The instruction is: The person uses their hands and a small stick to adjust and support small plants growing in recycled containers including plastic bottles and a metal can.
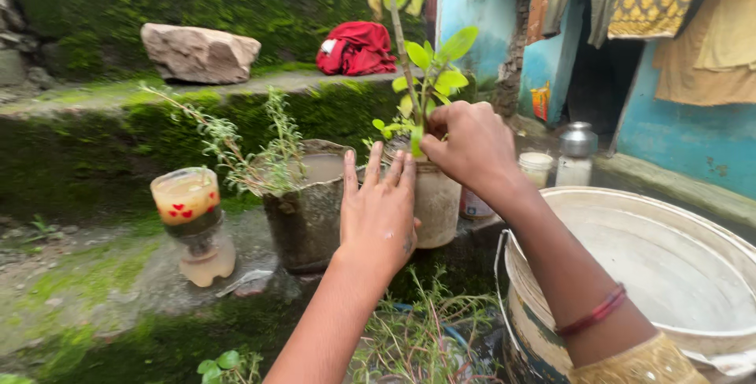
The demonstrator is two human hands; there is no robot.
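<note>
Two pots (437, 199); left hand (379, 215) flat, fingers spread; right hand (470, 145) pinching plant (429, 69).

We've got a small leafy plant (429, 69) with a thin upright stem and bright green oval leaves, growing out of a worn, dirty whitish pot (438, 199) sitting on the mossy ledge around the middle of the scene. Our right hand (471, 146) is up at the pot's rim, fingers pinched around the base of the stem among the low leaves. Our left hand (379, 212) is flat against the near left side of the pot, fingers spread and pointing up.
</note>
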